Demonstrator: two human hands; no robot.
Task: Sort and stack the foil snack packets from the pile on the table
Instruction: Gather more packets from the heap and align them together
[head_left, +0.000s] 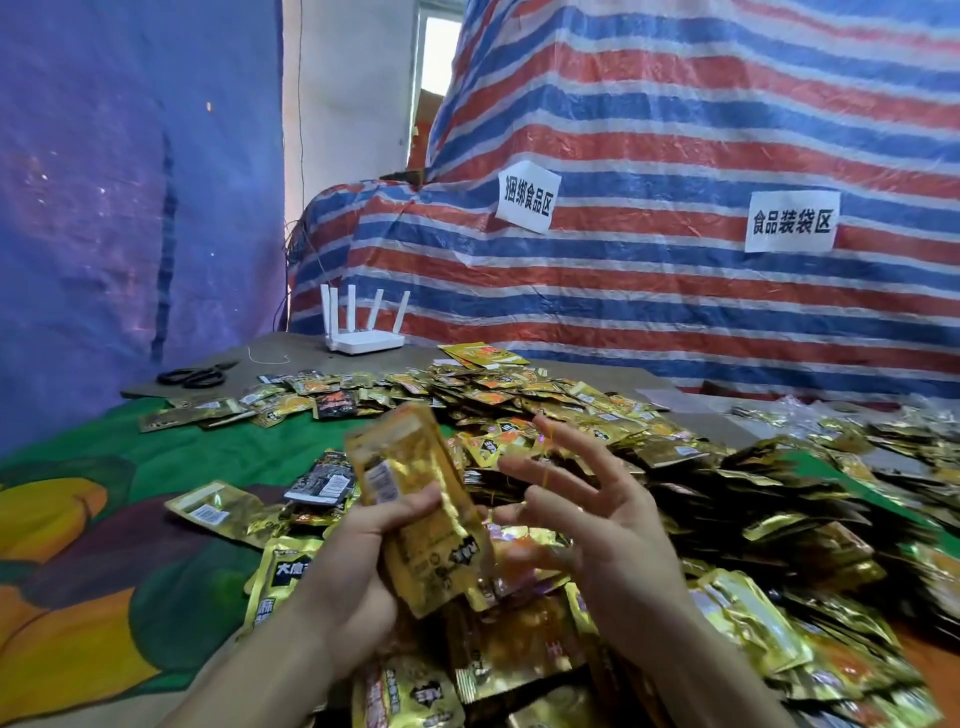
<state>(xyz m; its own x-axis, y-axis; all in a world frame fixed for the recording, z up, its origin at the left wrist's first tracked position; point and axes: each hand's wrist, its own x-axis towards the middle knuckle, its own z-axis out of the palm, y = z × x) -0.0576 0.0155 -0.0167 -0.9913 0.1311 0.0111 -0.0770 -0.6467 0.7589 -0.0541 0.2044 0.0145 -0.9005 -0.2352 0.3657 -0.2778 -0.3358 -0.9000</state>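
the left grip (358, 571) is curling round a tilted stack (415, 499) of packets just above the pile (571, 415) on the table (156, 452), while the right grip (608, 525) is hanging spread and empty beside it, so the slick one-handed stack is probably risking fanning out and slipping back into the pile.

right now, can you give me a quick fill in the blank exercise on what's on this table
The left hand grips a stack of packets; the right hand, fingers spread, is ___.
The router with the antennas is ___ in colour.
The black scissors lie to the ___ of the router.
The striped tarp carries ___ paper signs.
Missing words: open; white; left; two.
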